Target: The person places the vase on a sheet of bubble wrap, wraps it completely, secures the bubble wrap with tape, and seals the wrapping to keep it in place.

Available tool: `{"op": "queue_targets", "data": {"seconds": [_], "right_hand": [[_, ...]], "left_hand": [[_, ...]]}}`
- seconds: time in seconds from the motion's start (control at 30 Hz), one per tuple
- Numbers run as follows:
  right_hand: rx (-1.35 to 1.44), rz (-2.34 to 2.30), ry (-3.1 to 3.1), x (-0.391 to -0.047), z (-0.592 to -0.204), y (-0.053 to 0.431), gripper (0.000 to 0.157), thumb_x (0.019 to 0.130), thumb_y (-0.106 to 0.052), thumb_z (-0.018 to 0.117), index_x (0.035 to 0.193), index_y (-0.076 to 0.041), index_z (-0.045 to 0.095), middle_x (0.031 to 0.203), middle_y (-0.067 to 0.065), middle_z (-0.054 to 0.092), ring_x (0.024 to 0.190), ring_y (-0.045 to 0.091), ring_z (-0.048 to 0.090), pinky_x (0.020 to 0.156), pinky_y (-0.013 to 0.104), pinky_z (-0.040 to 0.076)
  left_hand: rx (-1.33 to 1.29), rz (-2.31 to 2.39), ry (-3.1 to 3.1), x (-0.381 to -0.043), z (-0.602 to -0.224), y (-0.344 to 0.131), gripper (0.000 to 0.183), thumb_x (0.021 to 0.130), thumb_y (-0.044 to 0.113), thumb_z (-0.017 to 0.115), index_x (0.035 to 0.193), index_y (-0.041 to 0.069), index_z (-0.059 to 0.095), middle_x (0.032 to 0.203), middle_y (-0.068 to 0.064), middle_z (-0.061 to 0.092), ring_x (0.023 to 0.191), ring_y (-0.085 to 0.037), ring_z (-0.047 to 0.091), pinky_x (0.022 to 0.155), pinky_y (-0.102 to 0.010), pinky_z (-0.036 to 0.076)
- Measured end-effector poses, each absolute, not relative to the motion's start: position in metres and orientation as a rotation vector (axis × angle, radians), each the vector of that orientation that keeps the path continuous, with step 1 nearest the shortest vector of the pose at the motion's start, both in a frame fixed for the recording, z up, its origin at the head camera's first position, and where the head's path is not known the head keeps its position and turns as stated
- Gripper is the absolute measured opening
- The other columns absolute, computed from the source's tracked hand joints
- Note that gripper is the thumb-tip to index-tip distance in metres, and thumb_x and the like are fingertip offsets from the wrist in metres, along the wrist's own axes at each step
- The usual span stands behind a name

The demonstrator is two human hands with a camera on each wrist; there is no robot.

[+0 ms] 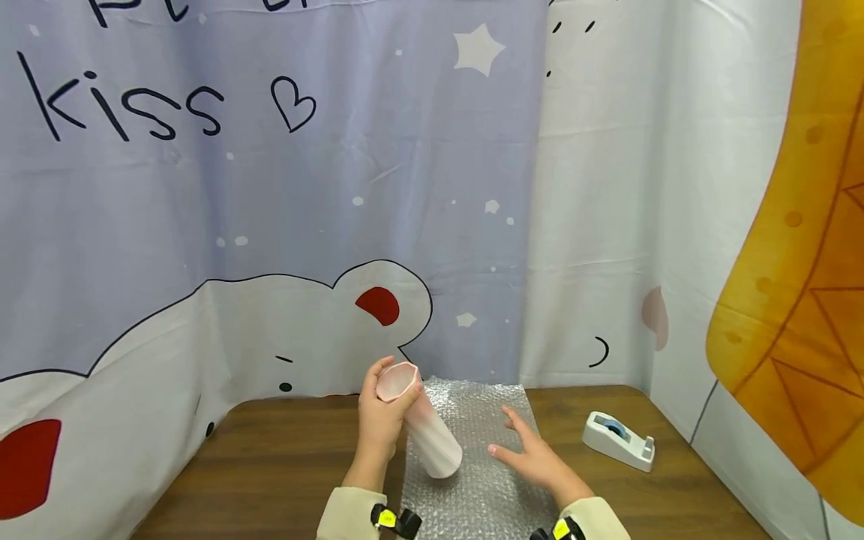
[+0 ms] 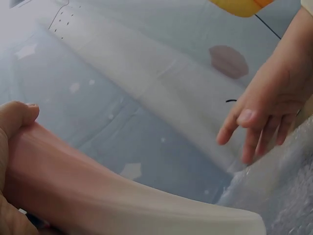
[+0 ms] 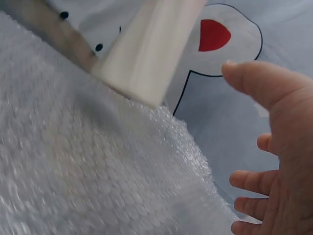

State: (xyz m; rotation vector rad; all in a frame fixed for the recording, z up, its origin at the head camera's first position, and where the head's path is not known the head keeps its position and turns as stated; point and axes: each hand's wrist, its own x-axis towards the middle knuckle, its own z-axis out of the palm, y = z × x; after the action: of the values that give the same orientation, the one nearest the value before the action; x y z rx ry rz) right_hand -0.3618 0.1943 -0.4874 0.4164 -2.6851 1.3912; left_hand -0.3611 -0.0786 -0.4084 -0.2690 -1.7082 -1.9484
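Observation:
A tall faceted vase point(image 1: 434, 439), pink at its open mouth and fading to white at the base, is tilted in the head view. My left hand point(image 1: 381, 416) grips it near the mouth, thumb and fingers round the pink end. In the left wrist view the vase point(image 2: 122, 200) stretches from the hand toward the lower right. A sheet of bubble wrap point(image 1: 486, 480) lies flat beneath it. My right hand point(image 1: 540, 457) hovers over the sheet's right side, fingers spread and holding nothing. The right wrist view shows the white base of the vase point(image 3: 146, 58) over the bubble wrap point(image 3: 98, 161).
A white tape dispenser point(image 1: 617, 441) with a blue-cored roll stands on the brown wooden table point(image 1: 290, 457), right of the bubble wrap. A printed curtain point(image 1: 405, 172) hangs behind the table and along its sides.

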Motion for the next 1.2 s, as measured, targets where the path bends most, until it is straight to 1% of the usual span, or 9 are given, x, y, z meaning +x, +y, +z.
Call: {"op": "queue_targets", "data": {"seconds": [0.23, 0.37, 0.53, 0.67, 0.83, 0.9, 1.0, 1.1, 1.2], "right_hand": [[0.519, 1.469, -2.641, -0.358, -0.483, 0.191, 0.085, 0.093, -0.037, 0.071, 0.16, -0.014, 0.024, 0.154, 0.025, 0.04, 0.142, 0.055, 0.03, 0.106, 0.074, 0.028], [0.566, 1.483, -2.606, -0.358, -0.482, 0.19, 0.09, 0.09, -0.035, 0.075, 0.16, -0.011, 0.023, 0.153, 0.026, 0.041, 0.142, 0.054, 0.031, 0.106, 0.074, 0.029], [0.688, 1.516, -2.545, -0.36, -0.485, 0.185, 0.093, 0.088, -0.028, 0.078, 0.159, -0.007, 0.022, 0.15, 0.03, 0.042, 0.138, 0.053, 0.037, 0.107, 0.07, 0.032], [0.787, 1.533, -2.524, -0.36, -0.488, 0.181, 0.096, 0.087, -0.025, 0.079, 0.16, -0.007, 0.019, 0.15, 0.032, 0.042, 0.137, 0.053, 0.038, 0.106, 0.07, 0.032], [0.824, 1.527, -2.538, -0.359, -0.492, 0.177, 0.102, 0.083, -0.027, 0.083, 0.16, -0.009, 0.019, 0.149, 0.028, 0.044, 0.137, 0.052, 0.039, 0.105, 0.072, 0.033], [0.839, 1.504, -2.543, -0.36, -0.494, 0.176, 0.105, 0.081, -0.028, 0.085, 0.16, -0.008, 0.019, 0.148, 0.026, 0.045, 0.136, 0.05, 0.041, 0.105, 0.068, 0.036], [0.849, 1.467, -2.564, -0.36, -0.495, 0.175, 0.109, 0.078, -0.029, 0.088, 0.16, -0.009, 0.019, 0.147, 0.021, 0.048, 0.132, 0.044, 0.047, 0.1, 0.057, 0.044], [0.841, 1.442, -2.584, -0.359, -0.496, 0.173, 0.113, 0.074, -0.028, 0.09, 0.161, -0.011, 0.019, 0.145, 0.018, 0.05, 0.12, 0.034, 0.055, 0.093, 0.045, 0.048], [0.831, 1.374, -2.599, -0.358, -0.497, 0.172, 0.116, 0.071, -0.028, 0.092, 0.161, -0.012, 0.021, 0.139, 0.016, 0.054, 0.107, 0.025, 0.058, 0.088, 0.041, 0.048]], "left_hand": [[-0.298, -1.975, -1.697, -0.359, -0.413, -0.056, 0.065, 0.075, 0.003, 0.087, 0.133, 0.015, 0.06, 0.124, -0.016, 0.061, 0.103, -0.032, 0.059, 0.078, -0.039, 0.053], [-0.338, -1.995, -1.703, -0.358, -0.416, -0.047, 0.063, 0.076, 0.004, 0.087, 0.132, 0.016, 0.061, 0.123, -0.017, 0.061, 0.102, -0.031, 0.059, 0.079, -0.038, 0.052], [-0.377, -2.056, -1.68, -0.355, -0.421, -0.039, 0.061, 0.079, 0.004, 0.085, 0.133, 0.014, 0.058, 0.126, -0.018, 0.058, 0.104, -0.031, 0.059, 0.08, -0.037, 0.053], [-0.363, -2.09, -1.656, -0.353, -0.424, -0.038, 0.061, 0.079, 0.003, 0.085, 0.133, 0.013, 0.058, 0.127, -0.019, 0.058, 0.105, -0.031, 0.059, 0.08, -0.036, 0.053], [-0.366, -2.125, -1.621, -0.351, -0.425, -0.038, 0.061, 0.079, 0.0, 0.083, 0.133, 0.011, 0.058, 0.128, -0.021, 0.057, 0.106, -0.032, 0.058, 0.08, -0.034, 0.054], [-0.37, -2.13, -1.612, -0.352, -0.425, -0.039, 0.061, 0.079, -0.001, 0.083, 0.133, 0.009, 0.057, 0.128, -0.022, 0.057, 0.106, -0.032, 0.058, 0.08, -0.033, 0.054], [-0.38, -2.129, -1.609, -0.352, -0.425, -0.038, 0.06, 0.079, -0.002, 0.082, 0.133, 0.008, 0.057, 0.127, -0.022, 0.057, 0.106, -0.031, 0.059, 0.08, -0.033, 0.054], [-0.393, -2.131, -1.61, -0.351, -0.426, -0.037, 0.06, 0.079, -0.002, 0.082, 0.132, 0.008, 0.056, 0.128, -0.022, 0.056, 0.106, -0.031, 0.059, 0.08, -0.033, 0.054], [-0.401, -2.14, -1.604, -0.35, -0.426, -0.036, 0.06, 0.079, -0.003, 0.081, 0.132, 0.007, 0.056, 0.128, -0.022, 0.056, 0.106, -0.03, 0.059, 0.081, -0.033, 0.054]]}}
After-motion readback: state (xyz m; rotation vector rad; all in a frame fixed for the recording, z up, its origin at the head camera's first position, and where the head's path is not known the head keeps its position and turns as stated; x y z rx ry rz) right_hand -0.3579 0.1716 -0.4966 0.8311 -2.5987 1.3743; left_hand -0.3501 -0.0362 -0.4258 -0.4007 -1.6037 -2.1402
